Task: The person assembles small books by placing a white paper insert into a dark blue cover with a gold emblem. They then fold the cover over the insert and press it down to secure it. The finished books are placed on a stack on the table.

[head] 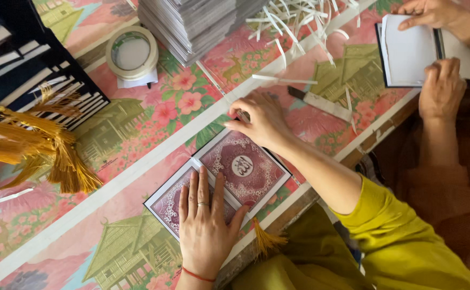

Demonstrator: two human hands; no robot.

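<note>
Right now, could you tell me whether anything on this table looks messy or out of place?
Yes: loose white paper strips lie scattered at the table's far edge, some strayed toward the craft knife. The maroon cover under the left hand looks flat and undamaged.

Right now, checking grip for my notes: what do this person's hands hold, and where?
Left hand presses flat on the open maroon cover. Right hand pinches something small at its top edge; what, cannot tell.

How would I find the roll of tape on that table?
Start at the tall grey stack of sheets at the far edge of the pink flowered tablecloth. Just left of it lies the cream-coloured ring of tape on a white scrap. It is the only round, hollow thing there.
</note>
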